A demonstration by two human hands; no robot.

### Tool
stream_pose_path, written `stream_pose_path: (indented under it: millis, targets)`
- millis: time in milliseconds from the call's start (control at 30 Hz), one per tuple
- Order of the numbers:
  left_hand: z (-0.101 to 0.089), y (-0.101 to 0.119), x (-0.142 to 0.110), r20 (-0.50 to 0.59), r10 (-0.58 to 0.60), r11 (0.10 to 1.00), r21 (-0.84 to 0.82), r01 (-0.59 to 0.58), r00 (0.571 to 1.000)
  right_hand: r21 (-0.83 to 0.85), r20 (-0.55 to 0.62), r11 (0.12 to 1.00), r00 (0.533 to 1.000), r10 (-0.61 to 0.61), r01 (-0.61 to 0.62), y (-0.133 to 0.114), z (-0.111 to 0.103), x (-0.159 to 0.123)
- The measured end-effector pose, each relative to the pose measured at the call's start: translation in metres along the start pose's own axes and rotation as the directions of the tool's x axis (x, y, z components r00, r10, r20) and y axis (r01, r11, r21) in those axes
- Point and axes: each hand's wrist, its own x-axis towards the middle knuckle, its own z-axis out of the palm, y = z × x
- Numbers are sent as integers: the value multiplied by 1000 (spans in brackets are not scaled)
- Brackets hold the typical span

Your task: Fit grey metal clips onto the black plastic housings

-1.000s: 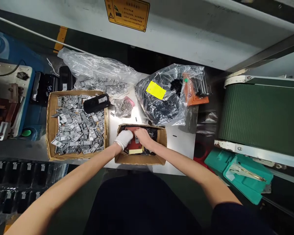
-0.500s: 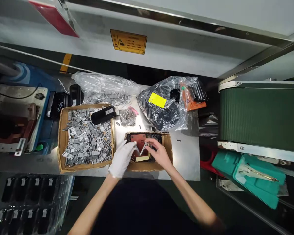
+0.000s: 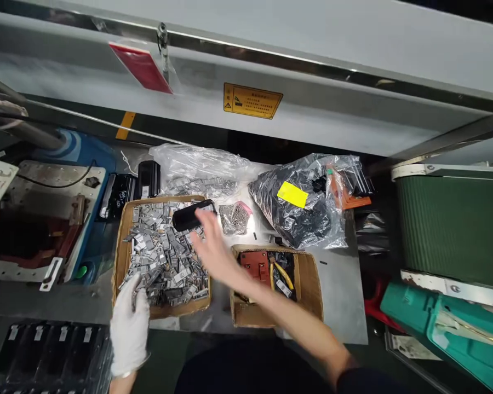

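Observation:
My left hand (image 3: 129, 328), in a white glove, hangs over the near edge of a cardboard box (image 3: 121, 257) full of small grey metal parts (image 3: 164, 257), its fingertips at the near-left pile; whether it holds one I cannot see. My bare right hand (image 3: 211, 246) reaches across to the left, fingers spread and blurred, just short of a black device (image 3: 193, 214) lying on that box's far corner. A smaller cardboard box (image 3: 308, 284) to the right holds a red block (image 3: 255, 264) and yellow-handled pliers (image 3: 285, 274).
A clear bag of metal parts (image 3: 197, 169) and a bag of black parts with a yellow label (image 3: 292, 195) lie at the back. A small bag of screws (image 3: 233, 218) sits between them. Green conveyor (image 3: 452, 224) at right, teal case (image 3: 443, 323) below it, blue machine (image 3: 45, 208) at left.
Both hands left the small box. My right hand swung left toward the black device; my gloved left hand dropped to the near-left of the big parts box. The view shifted.

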Motion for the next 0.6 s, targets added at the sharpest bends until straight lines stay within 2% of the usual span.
stream_pose_path:
  millis: [33,67,100,133,167,233,267,333,467,533,600]
  targets:
    - [-2,-3,3,-3,-15,1000,2,15,1000,-108,-197,986,970,-144,125,-12,-21,31]
    - [-3,-5,5,9,-30,1000,-9,30,1000,-262,-303,950,920,-247,169,-21,-43,64]
    - [-1,-7,6,30,-44,999,-28,45,999,-424,-340,899,900,-273,113,-27,-63,98]
    - [2,-9,7,59,-60,997,-50,63,996,-582,-301,813,932,-203,-10,-29,-81,130]
    - [5,-11,8,91,-69,995,-72,76,993,-705,-162,707,984,-72,-64,-27,-94,160]
    - [14,-14,11,149,-59,991,-108,76,987,-793,-25,600,990,142,-106,-15,-106,203]
    - [19,-15,13,171,-45,991,-119,66,984,-813,16,572,978,209,-109,-5,-105,216]
    - [26,-17,19,211,-23,990,-133,52,977,-844,16,523,970,244,-118,14,-94,230]
    - [30,-16,29,288,-21,987,-146,65,958,-899,-10,431,986,167,-82,43,-70,236]
    - [28,-14,32,303,-26,989,-130,69,953,-908,42,419,989,144,-23,51,-68,239]
    - [27,-13,34,314,-38,992,-106,75,949,-907,97,422,979,177,14,55,-73,244]
